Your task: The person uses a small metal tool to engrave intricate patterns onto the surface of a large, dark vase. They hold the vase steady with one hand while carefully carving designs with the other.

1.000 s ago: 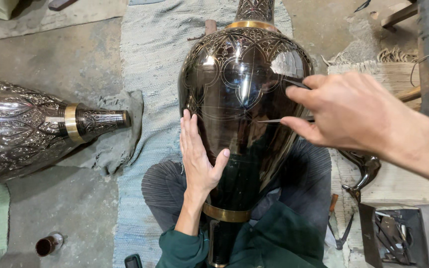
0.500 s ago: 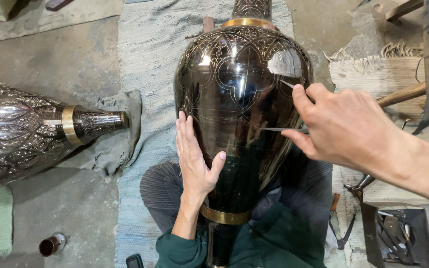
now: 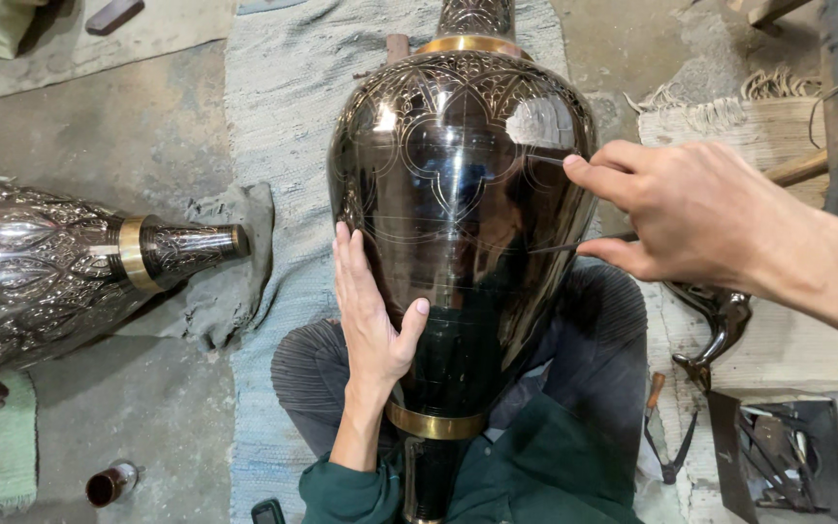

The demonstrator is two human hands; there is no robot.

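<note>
Nearest us, our left hand [image 3: 372,312] lies flat and open against the lower left flank of the dark engraved metal vase [image 3: 458,223], which rests across our lap over the grey rug [image 3: 273,116]. Our right hand [image 3: 691,218] pinches a thin pointed tool [image 3: 560,248] (its far end hidden in the fingers) against the vase's glossy right side. Farther left, a silvery embossed vase [image 3: 60,272] lies cut off by the edge.
</note>
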